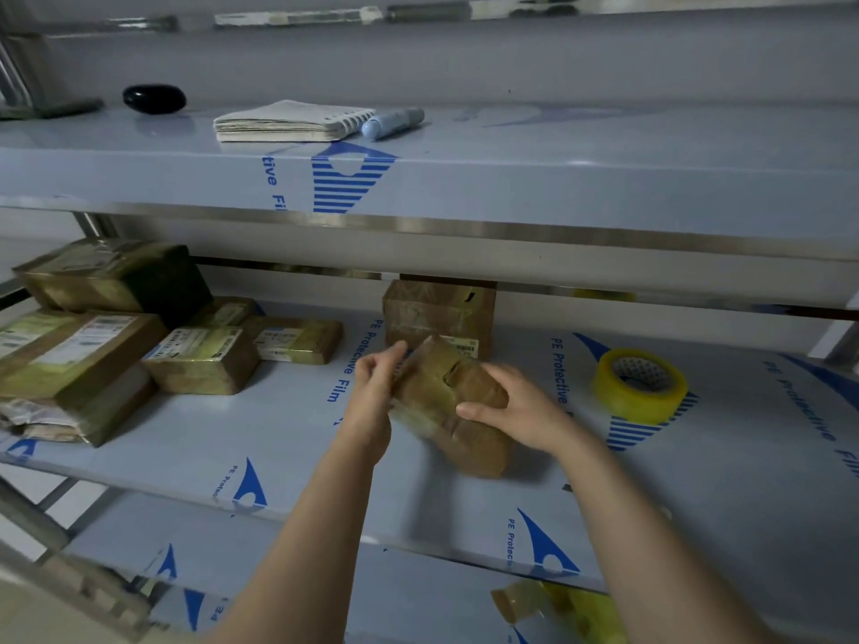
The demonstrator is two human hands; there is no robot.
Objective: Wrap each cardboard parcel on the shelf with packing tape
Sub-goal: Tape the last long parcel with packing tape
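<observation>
A small brown cardboard parcel (pixel 446 402), glossy with tape, is tilted above the middle shelf (pixel 288 439) between both hands. My left hand (pixel 372 392) grips its left end, fingers curled at the top corner. My right hand (pixel 506 406) holds its right side, thumb along the front face. A yellow roll of packing tape (pixel 640 384) lies flat on the shelf to the right, untouched. Another taped parcel (pixel 439 313) stands just behind the held one. Several taped parcels (pixel 200 364) with white labels are stacked at the shelf's left.
The upper shelf (pixel 511 178) overhangs the work area and carries a spiral notepad (pixel 288 122), a blue marker (pixel 393 123) and a black oval object (pixel 154 99). Crumpled yellowish tape scraps (pixel 567 606) lie on the lower shelf at the bottom right.
</observation>
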